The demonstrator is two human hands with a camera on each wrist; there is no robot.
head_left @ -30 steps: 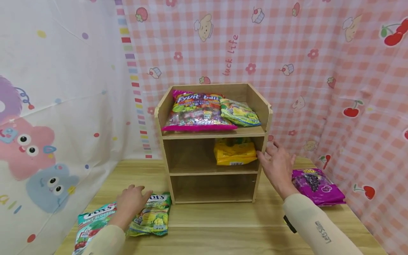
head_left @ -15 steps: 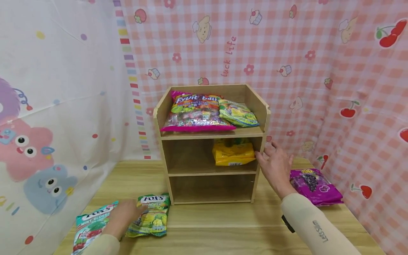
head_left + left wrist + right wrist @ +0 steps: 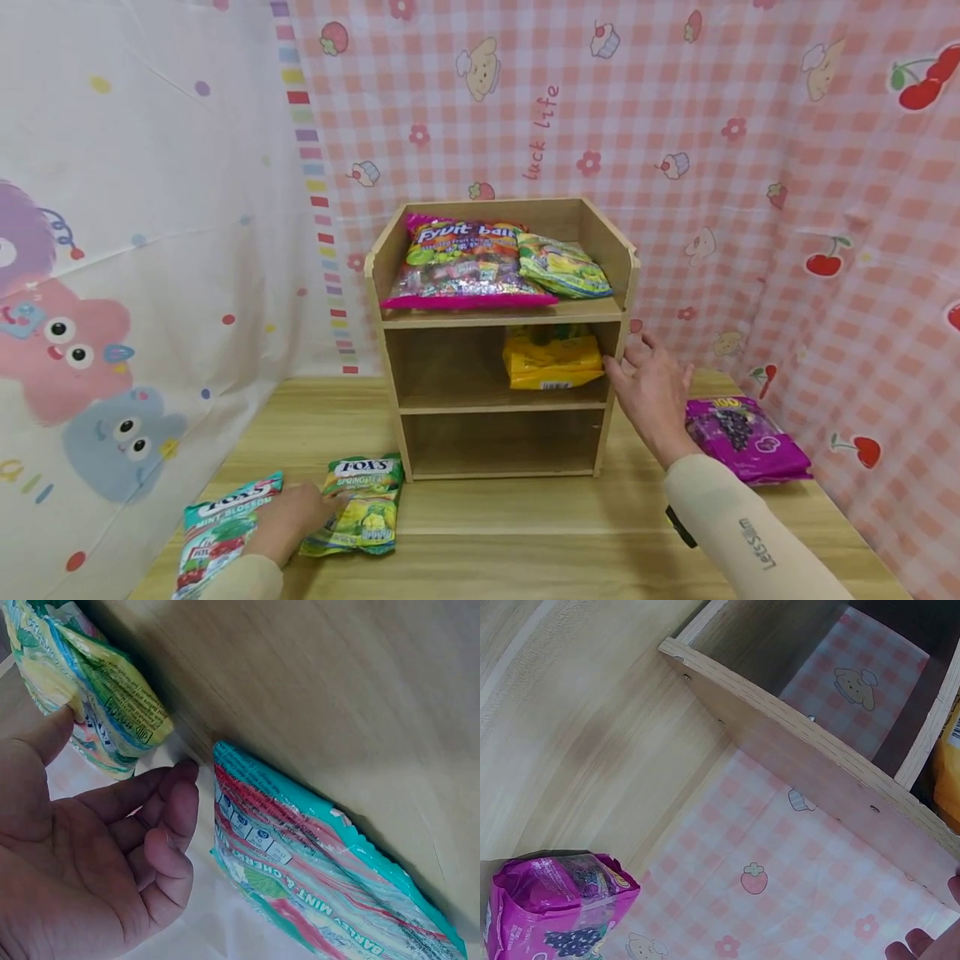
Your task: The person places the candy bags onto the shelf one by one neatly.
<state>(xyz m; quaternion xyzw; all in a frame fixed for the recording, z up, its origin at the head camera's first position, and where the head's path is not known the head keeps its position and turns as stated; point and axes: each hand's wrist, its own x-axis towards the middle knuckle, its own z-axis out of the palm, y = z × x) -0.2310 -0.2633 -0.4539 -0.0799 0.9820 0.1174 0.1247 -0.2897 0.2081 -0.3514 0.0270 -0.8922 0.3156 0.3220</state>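
My left hand (image 3: 288, 518) is low over the table, between a green-and-yellow Fox's Spring Tea candy bag (image 3: 369, 508) and a teal Fox's Mint Blossom candy bag (image 3: 222, 525). In the left wrist view its thumb touches the Spring Tea bag (image 3: 97, 690), while the other fingers, loosely bent, point toward the teal bag (image 3: 300, 855) with a gap between. My right hand (image 3: 654, 400) rests its fingertips against the right side of a wooden three-tier shelf (image 3: 495, 409). Only a few of its fingertips show at the corner of the right wrist view.
On the top tier lie a large Fruit Balls bag (image 3: 468, 262) and a yellow-green candy bag (image 3: 566, 267). A yellow bag (image 3: 555, 367) stands on the middle tier, at the right. Right of the shelf lies a purple grape candy bag (image 3: 750, 442). Patterned cloth (image 3: 480, 125) hangs behind.
My left hand has lowered from above the two Fox's bags to between them, its thumb now at the Spring Tea bag. My right hand stays at the shelf's side.
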